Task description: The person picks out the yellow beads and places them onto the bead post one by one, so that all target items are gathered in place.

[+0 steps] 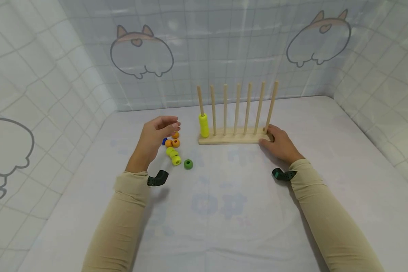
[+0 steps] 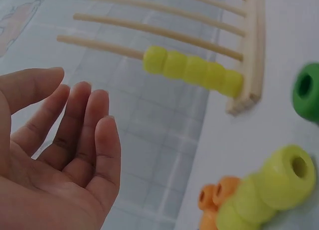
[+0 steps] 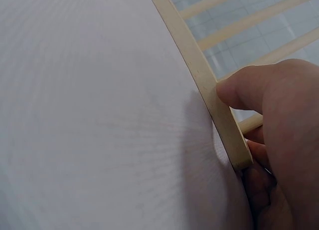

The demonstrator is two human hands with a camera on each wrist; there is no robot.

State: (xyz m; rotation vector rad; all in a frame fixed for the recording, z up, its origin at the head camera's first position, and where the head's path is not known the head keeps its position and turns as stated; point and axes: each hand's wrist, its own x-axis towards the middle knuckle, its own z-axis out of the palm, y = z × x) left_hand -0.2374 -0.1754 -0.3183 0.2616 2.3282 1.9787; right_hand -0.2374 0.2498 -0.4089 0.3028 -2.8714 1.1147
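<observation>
A wooden peg rack (image 1: pixel 232 141) stands upright on the cloth, with a row of several thin pegs. Its leftmost peg carries a stack of yellow beads (image 2: pixel 192 70). My right hand (image 1: pixel 280 146) grips the rack's right end; in the right wrist view the thumb (image 3: pixel 244 90) lies on the base and the other fingers are partly hidden. Left of the rack my left hand (image 1: pixel 151 139) hovers with loosely bent fingers and nothing in them, as the left wrist view confirms. Below it lie loose orange beads (image 1: pixel 169 143), partly hidden blue beads (image 1: pixel 164 141) and yellow beads (image 1: pixel 170 152).
A green bead (image 1: pixel 188 166) lies apart, to the right of the yellow ones. White cloth (image 1: pixel 217 234) covers the tabletop. Tiled-pattern sheeting (image 1: pixel 204 49) with animal drawings rises behind the rack and on both sides.
</observation>
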